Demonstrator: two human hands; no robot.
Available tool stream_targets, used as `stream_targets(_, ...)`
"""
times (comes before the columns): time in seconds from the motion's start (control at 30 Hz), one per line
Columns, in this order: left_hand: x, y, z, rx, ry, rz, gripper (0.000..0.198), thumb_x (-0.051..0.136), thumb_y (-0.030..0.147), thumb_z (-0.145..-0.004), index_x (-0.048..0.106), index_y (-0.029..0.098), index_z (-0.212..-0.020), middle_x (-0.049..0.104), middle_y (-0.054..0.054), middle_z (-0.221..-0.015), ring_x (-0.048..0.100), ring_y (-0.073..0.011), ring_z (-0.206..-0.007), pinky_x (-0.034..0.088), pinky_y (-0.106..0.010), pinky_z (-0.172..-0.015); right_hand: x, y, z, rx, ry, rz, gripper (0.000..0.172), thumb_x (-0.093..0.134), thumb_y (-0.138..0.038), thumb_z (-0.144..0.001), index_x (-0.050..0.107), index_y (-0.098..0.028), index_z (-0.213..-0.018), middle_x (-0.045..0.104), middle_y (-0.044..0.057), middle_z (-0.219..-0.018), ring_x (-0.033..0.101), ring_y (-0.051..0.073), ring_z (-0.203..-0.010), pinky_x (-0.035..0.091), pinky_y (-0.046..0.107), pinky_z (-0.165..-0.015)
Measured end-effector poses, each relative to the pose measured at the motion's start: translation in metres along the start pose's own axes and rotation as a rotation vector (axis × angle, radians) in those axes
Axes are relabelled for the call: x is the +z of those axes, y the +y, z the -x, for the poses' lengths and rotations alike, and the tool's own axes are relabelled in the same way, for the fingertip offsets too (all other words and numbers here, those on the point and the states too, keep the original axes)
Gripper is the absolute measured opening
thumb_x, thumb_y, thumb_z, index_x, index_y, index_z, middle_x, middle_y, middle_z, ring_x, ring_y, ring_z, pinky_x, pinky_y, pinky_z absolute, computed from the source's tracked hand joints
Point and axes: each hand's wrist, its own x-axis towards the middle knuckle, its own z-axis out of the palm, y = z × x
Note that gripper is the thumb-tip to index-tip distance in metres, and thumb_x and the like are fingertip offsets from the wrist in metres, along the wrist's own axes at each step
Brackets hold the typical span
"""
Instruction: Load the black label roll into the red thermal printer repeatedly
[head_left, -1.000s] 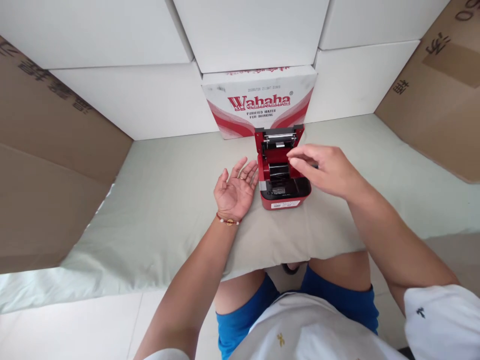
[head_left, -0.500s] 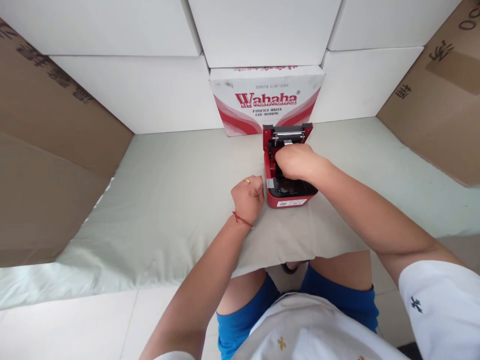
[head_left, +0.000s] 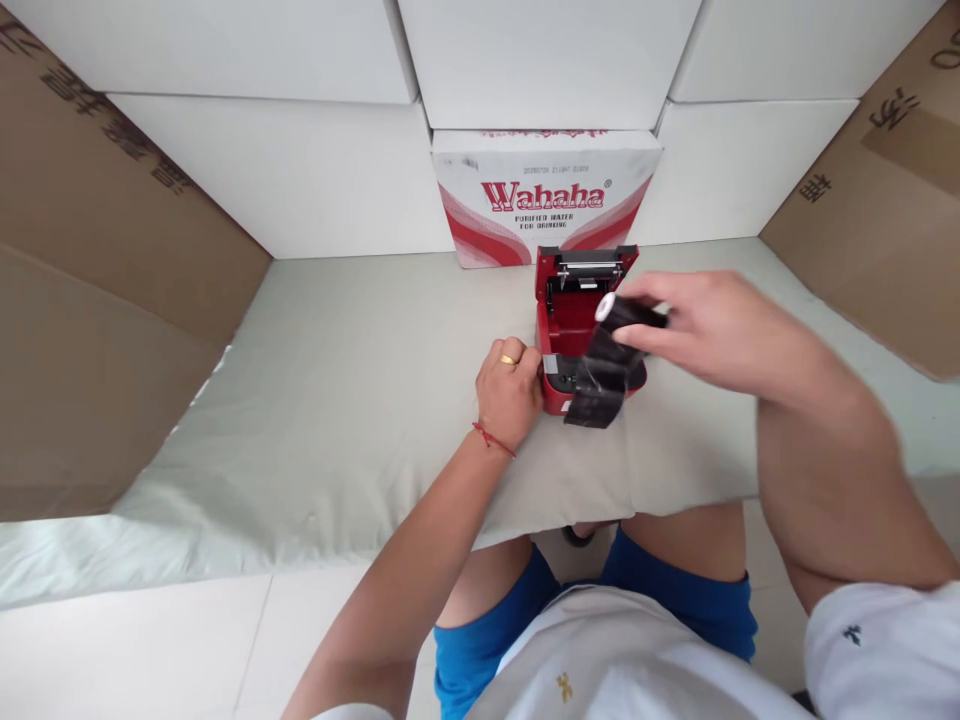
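Bottom of frame, nearest: white shirt point(head_left: 645, 660) with a small yellow mark at the front, blue shorts point(head_left: 480, 640) over both thighs. Pale floor tiles point(head_left: 135, 640) at lower left. Above these, a light green cloth point(head_left: 360, 400) runs across the frame, a little creased at its near edge.

Left hand point(head_left: 510, 395), centre of frame, rests on the cloth at the left side of the red printer point(head_left: 556, 402). Its fingers are curled under, knuckles up; cannot tell whether they grip the printer's edge. Gold ring point(head_left: 508, 360) on one finger, red string bracelet point(head_left: 493, 440) at the wrist.

Right hand point(head_left: 720, 330), right of centre, pinches a black roll point(head_left: 637, 315) between thumb and fingers. The roll is held above the printer, white core end facing left; a loose black strip point(head_left: 596, 395) hangs from it across the printer's front (crinkled and shiny). Printer lid point(head_left: 546, 275) stands raised, red hollow showing inside.

Behind, upper centre: "Wahaha" water carton point(head_left: 544, 190). White boxes point(head_left: 547, 60) stacked along the top; brown cartons point(head_left: 112, 330) at both sides.
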Motion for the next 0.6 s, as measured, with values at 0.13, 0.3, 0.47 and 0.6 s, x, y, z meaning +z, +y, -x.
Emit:
stream_targets(0.13, 0.000, 0.001, 0.001, -0.002, 0.022, 0.006, 0.023, 0.051, 0.004, -0.092, 0.064, 0.023, -0.090, 0.060, -0.009, -0.101, 0.053, -0.0265, -0.096, 0.043, -0.038, -0.077, -0.023, 0.068, 0.021, 0.168, -0.154, -0.046, 0.044, 0.071, -0.060, -0.093, 0.082, -0.031, -0.125, 0.083, 0.005, -0.102, 0.074, 0.028, -0.086, 0.055, 0.040, -0.076)
stream_targets(0.3, -0.001, 0.001, 0.001, 0.006, 0.034, 0.060, 0.047, 0.046, 0.006, -0.096, 0.067, 0.024, -0.135, 0.064, -0.013, -0.130, 0.062, -0.0267, -0.116, 0.053, -0.038, -0.092, 0.012, 0.123, 0.009, 0.303, -0.444, 0.129, 0.033, 0.074, -0.041, -0.087, 0.085, -0.024, -0.112, 0.085, 0.010, -0.111, 0.077, 0.032, -0.099, 0.057, 0.041, -0.086)
stream_targets(0.47, 0.000, -0.001, 0.004, 0.020, -0.035, 0.080, 0.054, 0.049, 0.005, -0.095, 0.067, 0.027, -0.142, 0.069, -0.012, -0.131, 0.064, -0.0267, -0.119, 0.054, -0.038, -0.097, 0.038, 0.121, -0.020, 0.352, -0.294, 0.231, 0.039, 0.063, -0.041, -0.095, 0.082, -0.021, -0.122, 0.083, 0.014, -0.121, 0.073, 0.032, -0.106, 0.052, 0.042, -0.085)
stream_targets(0.6, 0.000, -0.001, 0.005, 0.041, -0.040, 0.004, 0.061, 0.047, -0.001, -0.089, 0.065, 0.023, -0.142, 0.070, -0.013, -0.122, 0.064, -0.0265, -0.112, 0.054, -0.036, -0.085, 0.044, 0.117, -0.040, 0.237, -0.208, 0.251, 0.026, 0.065, -0.028, -0.086, 0.083, -0.025, -0.103, 0.082, 0.009, -0.104, 0.070, 0.026, -0.089, 0.045, 0.037, -0.071)
